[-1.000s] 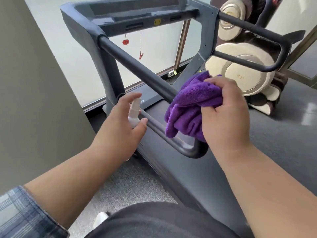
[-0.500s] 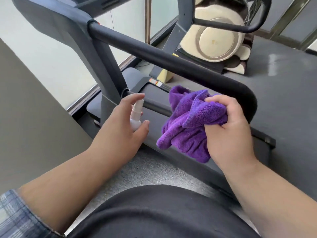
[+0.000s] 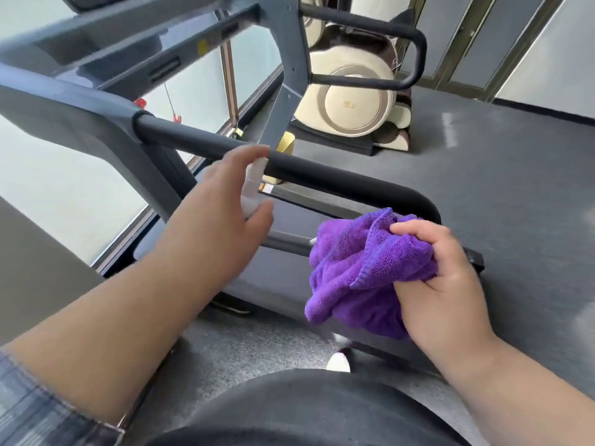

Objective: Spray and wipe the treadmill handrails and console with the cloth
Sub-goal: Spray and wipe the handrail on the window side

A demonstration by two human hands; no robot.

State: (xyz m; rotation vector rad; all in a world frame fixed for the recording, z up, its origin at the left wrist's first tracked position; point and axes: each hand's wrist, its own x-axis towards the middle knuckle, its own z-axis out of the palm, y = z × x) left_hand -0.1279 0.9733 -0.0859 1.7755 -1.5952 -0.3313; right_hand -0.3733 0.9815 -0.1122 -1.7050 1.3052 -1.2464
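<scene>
A black padded treadmill handrail (image 3: 322,178) runs from the grey upright at left down to a curved end at right. My left hand (image 3: 222,217) holds a small white spray bottle (image 3: 252,185) right against the rail's near side, index finger on top of its head. Below the rail's curved end, my right hand (image 3: 441,278) grips a bunched purple cloth (image 3: 363,272), just clear of the rail. The grey console (image 3: 128,56) spans the top left. A second handrail (image 3: 405,43) loops at the top right.
A cream and brown massage chair (image 3: 351,104) stands behind the treadmill. The dark treadmill deck (image 3: 289,278) lies under the rail. Grey carpet floor (image 3: 499,188) spreads to the right. A frosted window wall (image 3: 64,175) is at left. My white shoe tip (image 3: 338,362) shows below the cloth.
The view has lifted, bringing the console back in. My left hand rose with the bottle up to the rail. My right hand with the cloth dropped a little below the rail's end.
</scene>
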